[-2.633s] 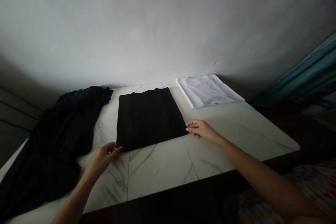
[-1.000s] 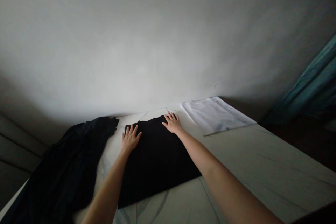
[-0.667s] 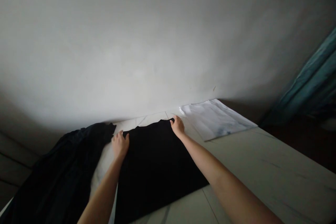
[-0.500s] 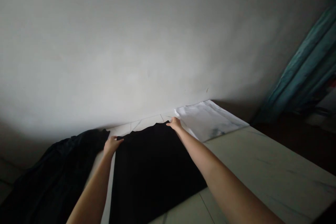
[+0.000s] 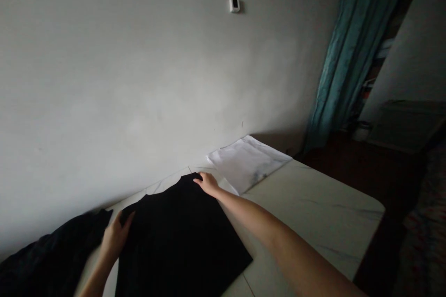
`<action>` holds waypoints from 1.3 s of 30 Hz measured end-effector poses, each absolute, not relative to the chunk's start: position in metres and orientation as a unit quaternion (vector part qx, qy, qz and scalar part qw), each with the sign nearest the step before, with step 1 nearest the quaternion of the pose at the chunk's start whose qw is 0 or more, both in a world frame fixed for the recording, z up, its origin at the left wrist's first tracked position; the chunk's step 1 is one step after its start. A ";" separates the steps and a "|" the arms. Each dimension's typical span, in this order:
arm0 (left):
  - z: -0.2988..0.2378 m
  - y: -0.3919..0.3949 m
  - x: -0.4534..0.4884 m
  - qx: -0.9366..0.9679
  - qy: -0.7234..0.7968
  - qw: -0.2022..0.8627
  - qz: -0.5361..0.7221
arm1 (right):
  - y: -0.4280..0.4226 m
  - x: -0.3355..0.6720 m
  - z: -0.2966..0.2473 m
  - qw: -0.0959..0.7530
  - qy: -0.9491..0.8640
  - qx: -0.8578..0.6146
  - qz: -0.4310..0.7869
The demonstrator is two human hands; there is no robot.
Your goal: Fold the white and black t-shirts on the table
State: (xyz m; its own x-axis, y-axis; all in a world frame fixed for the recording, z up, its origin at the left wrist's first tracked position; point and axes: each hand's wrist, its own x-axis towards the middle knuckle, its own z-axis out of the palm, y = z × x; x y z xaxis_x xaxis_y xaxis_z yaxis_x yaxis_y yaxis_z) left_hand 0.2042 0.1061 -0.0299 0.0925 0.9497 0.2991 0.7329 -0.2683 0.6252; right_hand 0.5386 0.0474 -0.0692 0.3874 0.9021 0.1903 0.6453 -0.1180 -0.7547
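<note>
A black garment [image 5: 177, 236] is spread on the white marble-patterned table [image 5: 327, 213] in front of me, its uneven top edge toward the wall. My right hand [image 5: 208, 183] pinches its upper right corner between thumb and fingers. At the upper left edge, my left hand [image 5: 115, 237] grips the cloth, the thumb on top and the fingertips partly hidden. Another dark, crumpled cloth [image 5: 52, 253] lies to the left of my left hand. Beyond my right hand, a folded white cloth [image 5: 249, 160] with a greyish print lies flat by the wall.
A plain grey wall [image 5: 139, 79] rises right behind the table and carries a small white device [image 5: 234, 5]. On the right hangs a teal curtain [image 5: 343, 55]. The table's rounded corner [image 5: 381, 206] ends above a dark floor [image 5: 334, 162].
My view has turned right, showing more curtain and the table's corner. The garment's left top corner now sits lower than its right, with my left hand nearer me. Both hands stay on the cloth.
</note>
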 end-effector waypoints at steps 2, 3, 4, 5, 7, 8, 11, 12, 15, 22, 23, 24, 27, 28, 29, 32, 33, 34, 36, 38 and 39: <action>-0.012 0.085 0.212 0.717 0.590 0.148 0.340 | 0.027 0.547 -0.064 0.471 -0.533 -0.686 0.152; -0.001 0.073 0.218 0.719 0.585 0.145 0.347 | 0.015 0.554 -0.060 0.516 -0.532 -0.654 0.150; 0.012 0.060 0.224 0.724 0.571 0.145 0.359 | 0.001 0.563 -0.054 0.560 -0.530 -0.619 0.151; 0.025 0.046 0.233 0.730 0.551 0.149 0.376 | -0.014 0.573 -0.047 0.598 -0.525 -0.586 0.154; 0.052 0.019 0.255 0.736 0.507 0.174 0.414 | -0.046 0.599 -0.031 0.647 -0.509 -0.543 0.165; 0.065 0.006 0.269 0.735 0.486 0.197 0.430 | -0.063 0.614 -0.021 0.663 -0.499 -0.532 0.169; 0.096 -0.033 0.319 0.717 0.449 0.290 0.448 | -0.114 0.665 0.009 0.686 -0.461 -0.544 0.147; 0.104 -0.046 0.337 0.709 0.436 0.321 0.452 | -0.131 0.682 0.019 0.686 -0.448 -0.558 0.133; 0.118 -0.085 0.384 0.691 0.396 0.393 0.460 | -0.184 0.731 0.049 0.687 -0.420 -0.582 0.117; 0.122 -0.137 0.459 0.717 0.275 0.429 0.476 | -0.259 0.835 0.105 0.675 -0.418 -0.597 0.115; 0.115 -0.134 0.472 0.727 0.255 0.417 0.482 | -0.256 0.849 0.105 0.668 -0.419 -0.603 0.118; 0.105 -0.129 0.484 0.738 0.238 0.406 0.482 | -0.251 0.863 0.101 0.660 -0.420 -0.611 0.126; 0.057 -0.107 0.522 0.766 0.216 0.415 0.442 | -0.223 0.895 0.069 0.635 -0.403 -0.640 0.159; 0.038 -0.098 0.533 0.769 0.217 0.428 0.422 | -0.212 0.903 0.053 0.629 -0.392 -0.649 0.170; 0.021 -0.090 0.543 0.769 0.221 0.442 0.405 | -0.200 0.910 0.036 0.625 -0.380 -0.658 0.178; -0.017 -0.064 0.563 0.761 0.244 0.471 0.373 | -0.166 0.925 -0.008 0.613 -0.362 -0.675 0.193; -0.024 -0.055 0.567 0.755 0.255 0.475 0.373 | -0.154 0.929 -0.019 0.611 -0.362 -0.676 0.197; -0.026 -0.044 0.571 0.748 0.267 0.476 0.379 | -0.141 0.933 -0.027 0.610 -0.363 -0.675 0.199; -0.025 -0.021 0.577 0.732 0.289 0.470 0.400 | -0.114 0.938 -0.035 0.617 -0.364 -0.668 0.202; -0.021 0.008 0.581 0.721 0.302 0.466 0.415 | -0.083 0.943 -0.035 0.624 -0.367 -0.659 0.203; -0.020 0.024 0.583 0.717 0.305 0.467 0.419 | -0.068 0.944 -0.034 0.624 -0.373 -0.656 0.201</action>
State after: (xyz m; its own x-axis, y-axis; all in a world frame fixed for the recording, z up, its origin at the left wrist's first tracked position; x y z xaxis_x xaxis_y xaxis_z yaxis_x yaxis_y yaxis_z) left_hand 0.5833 0.0241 -0.0199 0.4638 0.8280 0.3151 0.0458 -0.3776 0.9248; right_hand 0.9440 -0.0676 -0.0342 0.6403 0.7411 0.2017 0.2389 0.0575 -0.9694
